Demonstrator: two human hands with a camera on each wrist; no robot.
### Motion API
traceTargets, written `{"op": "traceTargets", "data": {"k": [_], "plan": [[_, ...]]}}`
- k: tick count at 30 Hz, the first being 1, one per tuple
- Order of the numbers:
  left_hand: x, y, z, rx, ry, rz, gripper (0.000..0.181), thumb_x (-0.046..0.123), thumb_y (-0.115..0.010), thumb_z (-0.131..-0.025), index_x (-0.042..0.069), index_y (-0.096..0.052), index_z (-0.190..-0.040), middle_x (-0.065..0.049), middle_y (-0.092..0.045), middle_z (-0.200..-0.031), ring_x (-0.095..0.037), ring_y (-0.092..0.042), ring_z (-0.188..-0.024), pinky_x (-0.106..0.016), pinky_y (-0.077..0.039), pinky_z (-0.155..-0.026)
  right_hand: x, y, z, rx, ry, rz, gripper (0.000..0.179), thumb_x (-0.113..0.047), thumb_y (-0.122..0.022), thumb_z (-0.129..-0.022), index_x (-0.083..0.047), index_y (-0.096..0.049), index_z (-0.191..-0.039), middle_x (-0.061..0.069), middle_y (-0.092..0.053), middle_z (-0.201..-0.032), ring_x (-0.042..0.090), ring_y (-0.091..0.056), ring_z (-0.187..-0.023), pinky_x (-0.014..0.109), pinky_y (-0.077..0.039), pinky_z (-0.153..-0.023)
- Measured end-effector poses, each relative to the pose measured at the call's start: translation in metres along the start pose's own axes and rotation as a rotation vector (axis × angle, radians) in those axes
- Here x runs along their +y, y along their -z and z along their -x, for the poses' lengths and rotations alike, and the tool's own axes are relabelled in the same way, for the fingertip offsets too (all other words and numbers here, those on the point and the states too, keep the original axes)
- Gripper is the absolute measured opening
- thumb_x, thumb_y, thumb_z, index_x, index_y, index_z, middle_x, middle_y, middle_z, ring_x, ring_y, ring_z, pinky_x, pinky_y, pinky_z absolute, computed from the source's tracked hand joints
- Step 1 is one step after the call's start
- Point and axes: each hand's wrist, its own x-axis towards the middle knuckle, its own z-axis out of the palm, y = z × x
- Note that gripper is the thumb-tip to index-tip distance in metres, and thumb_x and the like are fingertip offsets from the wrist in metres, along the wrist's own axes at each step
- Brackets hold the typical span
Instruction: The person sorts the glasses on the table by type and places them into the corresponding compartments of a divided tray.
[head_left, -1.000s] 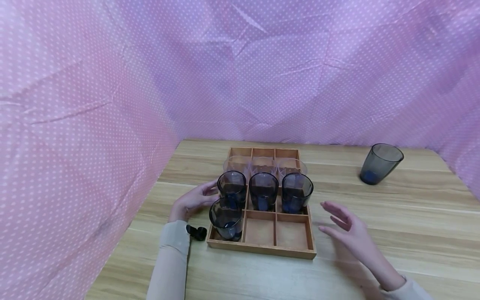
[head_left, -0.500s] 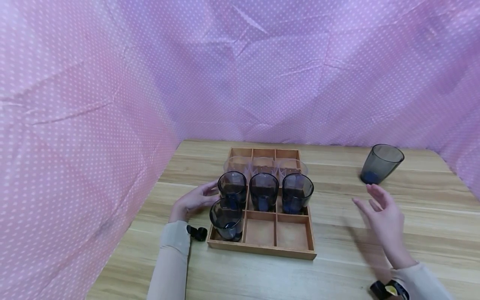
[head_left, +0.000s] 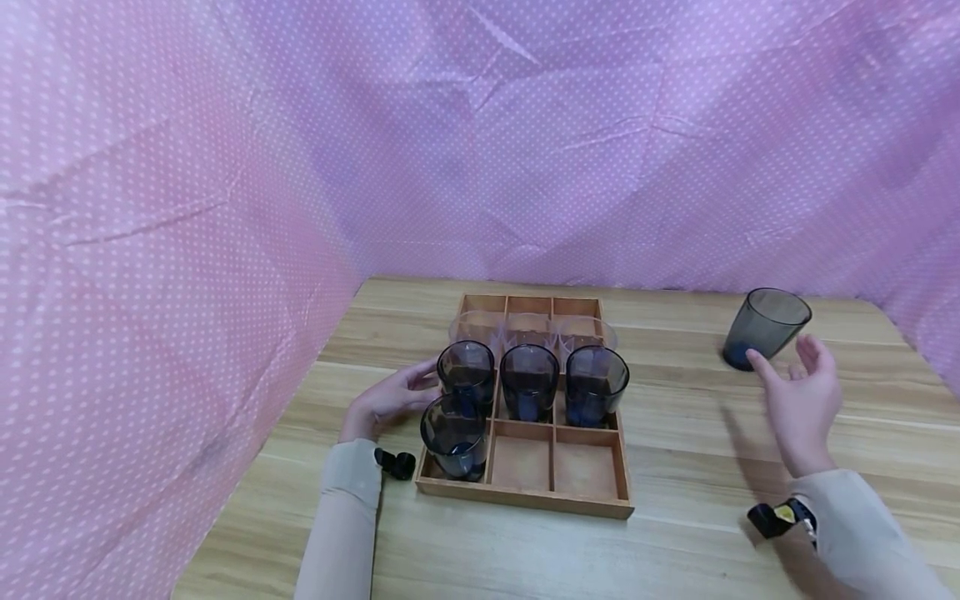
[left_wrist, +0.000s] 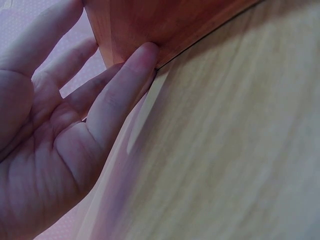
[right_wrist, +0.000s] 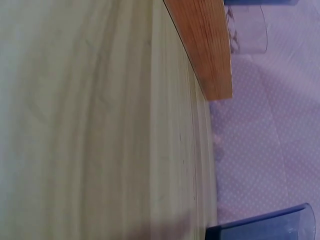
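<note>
A wooden tray divided into compartments (head_left: 525,498) lies on the table, with dark glasses in it: three across the middle, one of them a dark glass (head_left: 528,379), and another dark glass (head_left: 453,437) in the front left compartment. My left hand (head_left: 390,400) rests at the tray's left side; in the left wrist view the thumb (left_wrist: 142,57) touches the wooden wall. Off to the right, a single dark glass (head_left: 765,325) stands on the table. My right hand (head_left: 802,404) is just in front of it, fingers loosely spread, its thumb overlapping the glass's base in the head view.
Behind the dark glasses, several clear glasses, such as this clear glass (head_left: 585,337), stand in the tray. A pink dotted cloth (head_left: 487,167) hangs behind and beside the wood-grain table (head_left: 675,500). Black wrist cameras show at both sleeves.
My right hand has moved right and away from me, from beside the tray to the lone dark glass. The left hand and tray stay in place.
</note>
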Motion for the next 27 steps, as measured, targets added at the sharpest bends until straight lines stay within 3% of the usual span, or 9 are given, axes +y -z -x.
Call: {"op": "traceTargets", "data": {"k": [5, 12, 17, 21, 23, 25, 27], "plan": [[-0.001, 0.001, 0.000, -0.013, -0.017, -0.003, 0.075, 0.011, -0.061, -0.095, 0.012, -0.017, -0.156, -0.015, -0.018, -0.162, -0.034, -0.029, -0.144, -0.023, -0.048, -0.100, 0.000, 0.000, -0.020, -0.017, -0.019, 0.025, 0.085, -0.030, -0.071, -0.087, -0.018, -0.020, -0.154, -0.002, -0.022, -0.162, 0.007, -0.021, -0.148, 0.024, -0.023, -0.121], [-0.002, 0.001, -0.001, -0.027, -0.035, -0.008, 0.075, 0.010, -0.060, -0.095, 0.010, -0.015, -0.156, -0.016, -0.016, -0.162, -0.034, -0.030, -0.143, -0.023, -0.049, -0.099, 0.002, 0.001, -0.047, -0.065, 0.017, 0.167, 0.094, -0.041, -0.070, -0.085, -0.010, -0.015, -0.155, 0.007, -0.016, -0.163, 0.021, -0.018, -0.150, 0.035, -0.021, -0.123], [-0.002, 0.001, -0.001, -0.015, -0.023, -0.016, 0.078, 0.015, -0.062, -0.094, 0.011, -0.015, -0.156, -0.015, -0.016, -0.162, -0.036, -0.027, -0.145, -0.027, -0.048, -0.102, 0.003, -0.002, -0.061, -0.084, 0.032, 0.196, 0.095, -0.045, -0.070, -0.085, -0.008, -0.017, -0.155, 0.011, -0.020, -0.161, 0.026, -0.021, -0.149, 0.038, -0.020, -0.123], [-0.001, 0.000, 0.000, 0.005, 0.001, -0.024, 0.078, 0.018, -0.064, -0.093, 0.013, -0.017, -0.156, -0.014, -0.018, -0.162, -0.035, -0.027, -0.146, -0.031, -0.046, -0.106, 0.004, -0.005, -0.067, -0.073, -0.003, 0.180, 0.089, -0.045, -0.071, -0.084, -0.014, -0.024, -0.153, 0.009, -0.030, -0.158, 0.020, -0.028, -0.146, 0.034, -0.026, -0.121], [0.000, 0.000, 0.001, 0.010, 0.006, -0.023, 0.079, 0.020, -0.065, -0.093, 0.013, -0.018, -0.156, -0.013, -0.018, -0.162, -0.034, -0.026, -0.146, -0.033, -0.045, -0.107, 0.004, -0.006, -0.069, -0.060, -0.026, 0.177, 0.084, -0.045, -0.072, -0.082, -0.018, -0.031, -0.149, 0.004, -0.040, -0.152, 0.015, -0.035, -0.141, 0.028, -0.032, -0.117], [0.002, -0.001, 0.002, 0.012, 0.009, -0.026, 0.079, 0.020, -0.065, -0.093, 0.013, -0.018, -0.156, -0.013, -0.018, -0.162, -0.034, -0.026, -0.146, -0.035, -0.044, -0.109, 0.004, -0.007, -0.070, -0.041, -0.039, 0.187, 0.075, -0.046, -0.074, -0.081, -0.021, -0.039, -0.142, -0.006, -0.050, -0.135, 0.009, -0.044, -0.129, 0.021, -0.038, -0.108], [0.002, -0.001, 0.002, 0.007, 0.000, -0.031, 0.079, 0.019, -0.064, -0.093, 0.012, -0.017, -0.156, -0.014, -0.017, -0.162, -0.035, -0.025, -0.146, -0.036, -0.044, -0.109, 0.003, -0.007, -0.072, -0.031, -0.038, 0.210, 0.069, -0.047, -0.075, -0.080, -0.021, -0.044, -0.135, -0.017, -0.049, -0.116, 0.002, -0.048, -0.113, 0.016, -0.038, -0.097]]}}
